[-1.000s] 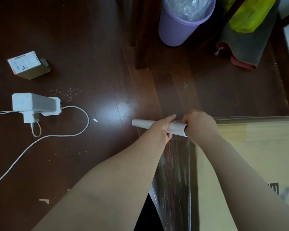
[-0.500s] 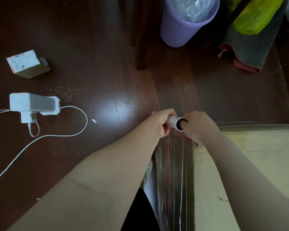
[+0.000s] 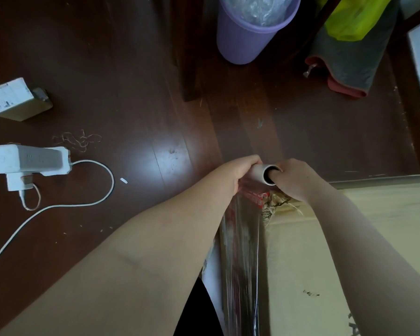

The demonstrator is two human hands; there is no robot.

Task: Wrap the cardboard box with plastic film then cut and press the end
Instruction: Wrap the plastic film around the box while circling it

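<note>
Dark wooden floor (image 3: 131, 69) lies all round, and the cardboard box (image 3: 301, 263) sits low on my right, its torn corner just under my hands. I judge the wrapping to be under way and nowhere near the cut. A band of plastic film (image 3: 240, 263) runs taut from the roll (image 3: 257, 173) down along the box's left edge towards me. My left hand (image 3: 240, 170) is curled round the roll's body. My right hand (image 3: 298, 180) holds its open end with one finger pushed into the hollow core, the others folded beside it.

The next move, as I see it, calls for carrying the roll round that corner with the film tight and flat (the ragged cardboard there could snag it).

Much is out of sight. My left hand covers the roll's far end, so I cannot tell how much film is left. The box runs off the right and lower edges. How many layers already lie on it is hard to read through the glare. I see nothing to cut with.
</note>
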